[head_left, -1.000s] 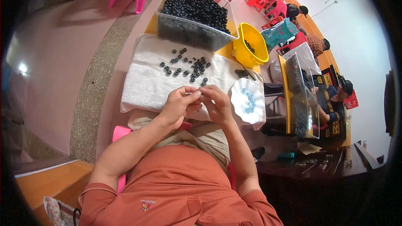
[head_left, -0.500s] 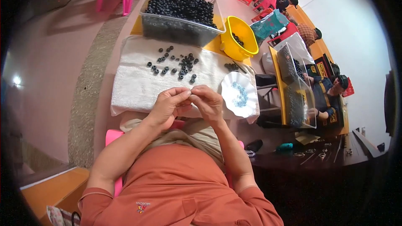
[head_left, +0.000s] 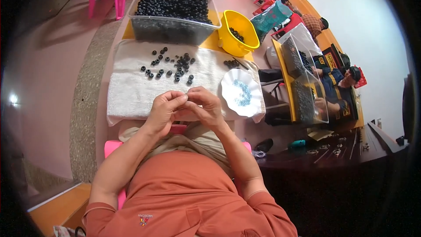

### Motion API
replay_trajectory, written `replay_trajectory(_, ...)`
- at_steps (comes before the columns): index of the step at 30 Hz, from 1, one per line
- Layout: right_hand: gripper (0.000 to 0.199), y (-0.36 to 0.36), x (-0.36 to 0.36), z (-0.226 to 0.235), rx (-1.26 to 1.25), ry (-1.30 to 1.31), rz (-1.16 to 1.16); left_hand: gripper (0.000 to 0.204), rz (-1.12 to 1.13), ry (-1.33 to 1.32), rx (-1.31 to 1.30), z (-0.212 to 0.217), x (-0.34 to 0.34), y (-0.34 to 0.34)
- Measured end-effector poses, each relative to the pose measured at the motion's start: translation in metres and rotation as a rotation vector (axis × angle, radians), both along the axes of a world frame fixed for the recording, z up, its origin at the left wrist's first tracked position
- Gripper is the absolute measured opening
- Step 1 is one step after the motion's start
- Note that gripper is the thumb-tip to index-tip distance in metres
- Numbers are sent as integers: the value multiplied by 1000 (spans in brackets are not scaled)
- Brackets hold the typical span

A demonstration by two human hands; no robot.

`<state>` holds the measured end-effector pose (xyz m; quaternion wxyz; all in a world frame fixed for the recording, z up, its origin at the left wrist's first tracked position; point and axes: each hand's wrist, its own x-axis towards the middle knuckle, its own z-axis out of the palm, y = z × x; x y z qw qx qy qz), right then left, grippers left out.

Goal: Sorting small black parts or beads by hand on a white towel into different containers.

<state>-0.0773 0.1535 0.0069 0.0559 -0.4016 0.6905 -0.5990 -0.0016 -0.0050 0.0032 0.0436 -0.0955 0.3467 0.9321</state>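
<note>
dark beads (head_left: 179,69) and their pale cloth (head_left: 127,87) shifted leftward in view, the left hand (head_left: 165,109), pinched closed, met the right hand (head_left: 208,109), its grip unclear, and tugged cloth risked scattering beads.

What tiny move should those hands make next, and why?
Maybe lower the left hand and right hand onto the cloth before parting them: their fingertips meet over it, and anything pinched there, too small to see, could drop.
</note>
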Motion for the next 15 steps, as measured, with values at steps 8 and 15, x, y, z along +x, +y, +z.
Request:
replay_trajectory(8, 21, -2, 5, -1, 7, 28, -10, 9, 3, -31, -21, -2, 1, -2)
replay_trajectory(15, 24, -1, 6, -1, -2, 31, -38, 8, 12, -19, -18, -2, 1, 1)
